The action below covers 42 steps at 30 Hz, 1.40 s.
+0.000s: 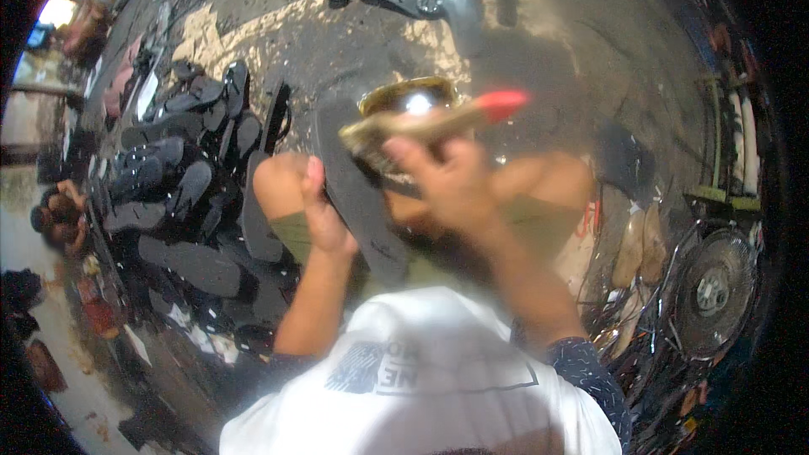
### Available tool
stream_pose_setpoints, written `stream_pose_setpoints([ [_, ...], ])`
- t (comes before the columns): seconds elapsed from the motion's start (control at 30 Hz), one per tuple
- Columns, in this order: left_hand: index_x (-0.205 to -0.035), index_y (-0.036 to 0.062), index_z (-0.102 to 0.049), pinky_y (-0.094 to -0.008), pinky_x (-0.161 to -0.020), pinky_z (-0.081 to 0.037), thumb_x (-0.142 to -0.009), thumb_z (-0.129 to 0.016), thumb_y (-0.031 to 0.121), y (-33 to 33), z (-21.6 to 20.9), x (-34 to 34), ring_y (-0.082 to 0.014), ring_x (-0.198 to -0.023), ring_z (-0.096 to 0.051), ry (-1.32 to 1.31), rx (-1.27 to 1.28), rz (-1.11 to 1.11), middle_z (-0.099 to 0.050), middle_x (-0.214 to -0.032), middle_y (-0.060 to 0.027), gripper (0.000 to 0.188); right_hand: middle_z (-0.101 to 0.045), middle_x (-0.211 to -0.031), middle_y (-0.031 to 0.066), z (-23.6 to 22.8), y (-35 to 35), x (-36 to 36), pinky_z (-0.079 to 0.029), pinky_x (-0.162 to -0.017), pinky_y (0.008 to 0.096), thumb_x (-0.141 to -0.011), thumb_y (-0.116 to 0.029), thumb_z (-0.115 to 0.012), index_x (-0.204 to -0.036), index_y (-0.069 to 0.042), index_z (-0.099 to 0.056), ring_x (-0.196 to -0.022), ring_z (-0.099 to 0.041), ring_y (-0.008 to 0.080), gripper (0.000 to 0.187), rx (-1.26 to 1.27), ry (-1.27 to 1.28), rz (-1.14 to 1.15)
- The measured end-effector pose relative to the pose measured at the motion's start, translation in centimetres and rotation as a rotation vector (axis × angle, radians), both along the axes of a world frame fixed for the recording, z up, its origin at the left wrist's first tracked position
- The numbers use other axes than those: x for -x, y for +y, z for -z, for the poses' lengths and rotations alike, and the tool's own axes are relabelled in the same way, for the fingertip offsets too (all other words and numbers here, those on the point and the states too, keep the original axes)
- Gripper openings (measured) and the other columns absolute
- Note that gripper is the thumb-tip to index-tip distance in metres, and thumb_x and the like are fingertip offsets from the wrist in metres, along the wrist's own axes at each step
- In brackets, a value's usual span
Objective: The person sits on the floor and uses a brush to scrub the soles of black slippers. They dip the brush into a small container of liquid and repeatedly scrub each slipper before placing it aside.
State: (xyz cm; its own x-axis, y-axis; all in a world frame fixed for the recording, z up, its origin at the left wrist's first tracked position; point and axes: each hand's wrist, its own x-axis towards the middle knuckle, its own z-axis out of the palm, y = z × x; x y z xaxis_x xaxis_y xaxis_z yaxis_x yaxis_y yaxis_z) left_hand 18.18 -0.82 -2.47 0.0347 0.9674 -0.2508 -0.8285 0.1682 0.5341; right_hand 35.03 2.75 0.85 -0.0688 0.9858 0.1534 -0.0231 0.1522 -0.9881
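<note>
Left of a shiny tin [396,86], a person's left hand [324,215] is gripping the edge of a dark sole [352,181], likely light, bendy and best held by its rim, while the right hand [447,177] is clutching a blurred, red-tipped brush [413,127] nearer the wearer.

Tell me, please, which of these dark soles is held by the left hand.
The long dark sole between the knees: the left hand grips its edge, while the pile of footwear at left lies away from both hands.
</note>
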Motion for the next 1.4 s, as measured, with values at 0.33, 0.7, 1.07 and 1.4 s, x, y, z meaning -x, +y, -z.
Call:
stream_pose_setpoints([
  [0.33,-0.125,0.0094,-0.064,-0.0411,-0.108,-0.044,-0.101,-0.046,0.057,-0.7,-0.5,-1.0,-0.0256,-0.116,-0.061,0.018,-0.127,-0.098,-0.065,-0.126,-0.0098,0.056,-0.071,-0.106,0.0122,1.6,-2.5,1.1,-0.051,-0.095,0.0369,-0.086,-0.012,-0.079,-0.111,-0.006,-0.071,-0.105,-0.067,0.0226,0.027,-0.248,-0.193,-0.194],
  [0.7,-0.154,0.0119,-0.033,-0.0397,-0.086,-0.055,-0.095,-0.041,0.074,-8.9,0.8,-3.1,-0.0323,-0.111,-0.062,-0.089,-0.013,0.158,-0.05,-0.146,-0.0199,0.086,-0.073,-0.101,0.0064,0.0,2.9,-6.3,-0.054,-0.082,0.0295,-0.096,-0.023,-0.072,-0.113,-0.002,-0.071,-0.09,-0.066,0.0122,0.028,0.107,0.032,0.147],
  [1.07,-0.128,0.0076,-0.063,-0.0412,-0.089,-0.057,-0.099,-0.046,0.064,2.3,0.0,-2.7,-0.027,-0.101,-0.068,-0.171,0.019,-0.197,-0.067,-0.125,-0.0152,0.066,-0.069,-0.112,0.0136,2.4,-0.6,0.3,-0.051,-0.095,0.0392,-0.092,-0.013,-0.071,-0.115,-0.004,-0.07,-0.105,-0.066,0.0295,0.025,-0.46,-0.326,0.031],
  [1.4,-0.133,0.0071,-0.058,-0.0419,-0.096,-0.054,-0.101,-0.049,0.056,3.3,1.3,-2.4,-0.0261,-0.106,-0.067,-0.233,-0.034,0.111,-0.066,-0.126,-0.012,0.059,-0.065,-0.1,0.0089,4.7,3.1,-0.5,-0.048,-0.078,0.0409,-0.081,-0.013,-0.073,-0.111,-0.009,-0.068,-0.089,-0.061,0.0299,0.03,-0.505,0.004,-0.281],
])
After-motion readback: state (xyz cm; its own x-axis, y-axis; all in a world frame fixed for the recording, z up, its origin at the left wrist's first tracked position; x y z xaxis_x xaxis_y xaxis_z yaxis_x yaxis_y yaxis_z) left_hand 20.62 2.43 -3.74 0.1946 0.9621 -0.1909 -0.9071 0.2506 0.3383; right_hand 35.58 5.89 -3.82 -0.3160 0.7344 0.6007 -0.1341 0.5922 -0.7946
